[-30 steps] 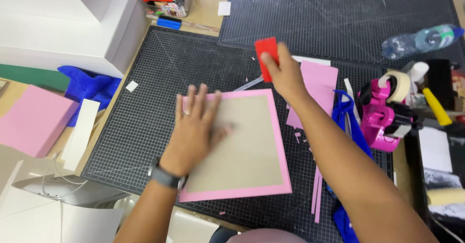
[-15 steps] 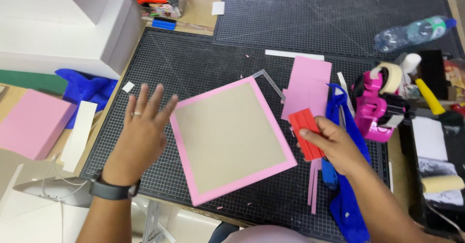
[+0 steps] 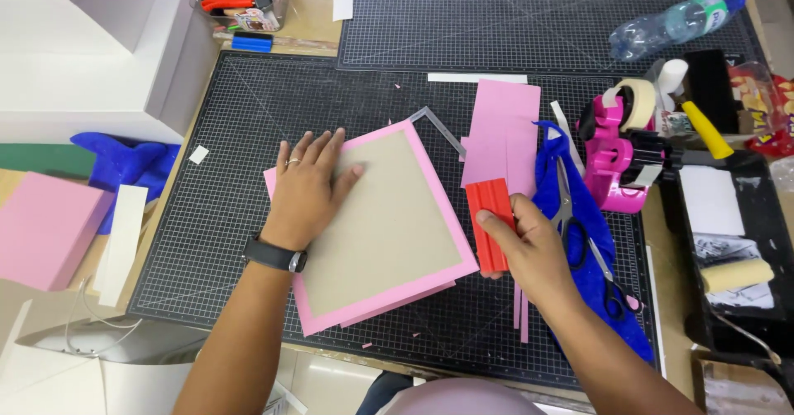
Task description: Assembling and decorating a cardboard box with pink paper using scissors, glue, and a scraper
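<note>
Flat left hand on a pink-edged board, red scraper in the right.

Left hand spread flat, palm down, on the upper left corner of the pink-edged board, tilted near the middle of the black cutting mat. Right hand closed around a red scraper, touching the board's right edge. Pink paper just above the scraper; scissors on a blue cloth beside the right hand. Pink tape dispenser near the mat's right edge. Plastic bottle lying toward the table's far right corner. Pink box at the table's left edge.
</note>
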